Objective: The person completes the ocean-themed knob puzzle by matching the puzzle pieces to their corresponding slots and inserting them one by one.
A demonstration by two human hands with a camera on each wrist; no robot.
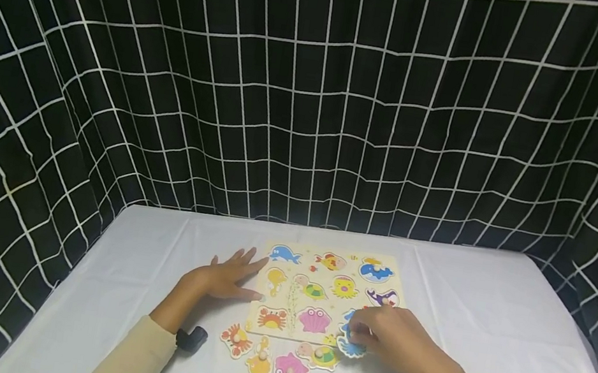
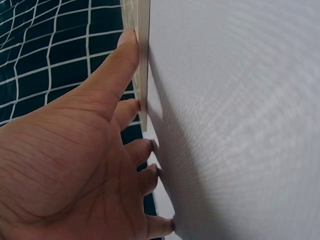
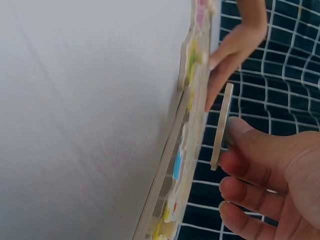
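Pinched by its knob in the right hand (image 1: 389,338), a blue-edged wooden puzzle piece (image 1: 350,347) hangs over the near right corner of the pale wooden sea-animal puzzle board (image 1: 326,294). Left hand (image 1: 224,277) lies flat, fingers straight, steadying the board's left edge. Judging by the layout, roughly three pieces look seated; six loose animal pieces (image 1: 272,366) remain on the white tablecloth (image 1: 488,318).

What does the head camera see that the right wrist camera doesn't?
Only the head view shows the whole puzzle board from above with its sea animal pictures, the loose pieces lying on the white table in front of it, and the sleeves.

Only the right wrist view shows the board edge-on, and that the blue piece pinched by the right hand is lifted clear of the board.

Both show the left hand with straight fingers at the board's edge, the right hand holding a piece, and the black grid curtain.
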